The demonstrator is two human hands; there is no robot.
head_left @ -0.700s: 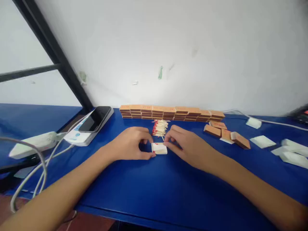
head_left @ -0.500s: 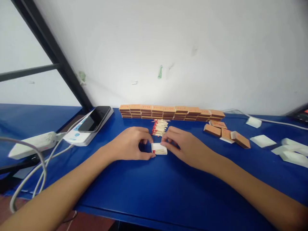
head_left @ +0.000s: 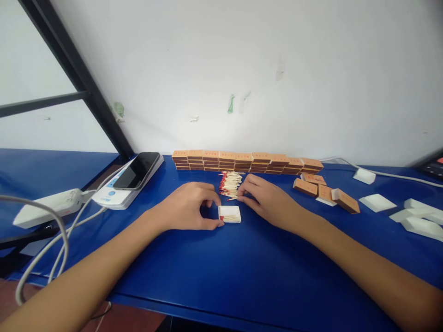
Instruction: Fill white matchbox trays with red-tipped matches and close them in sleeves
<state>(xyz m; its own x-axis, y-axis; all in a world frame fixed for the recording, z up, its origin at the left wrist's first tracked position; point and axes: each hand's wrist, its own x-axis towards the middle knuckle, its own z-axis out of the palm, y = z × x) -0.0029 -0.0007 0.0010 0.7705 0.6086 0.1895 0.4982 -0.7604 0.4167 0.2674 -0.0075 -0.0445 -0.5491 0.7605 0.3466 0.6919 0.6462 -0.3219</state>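
Two hands: left hand (head_left: 188, 206) with fingers spread, thumb touching the white tray (head_left: 233, 210) on the tabletop (head_left: 221, 272); right hand (head_left: 265, 198) at a red-headed match (head_left: 231, 199) beside the pile (head_left: 230, 183), pinched or not we cannot tell. Several pale matches (head_left: 230, 218) lie inside the tray. Stacked matchboxes (head_left: 243, 159) behind bear red print we cannot read.

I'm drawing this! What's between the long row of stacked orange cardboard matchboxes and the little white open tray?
A heap of red-tipped wooden matches, then a narrow strip of blue tabletop nearer the tray; the head view shows this.
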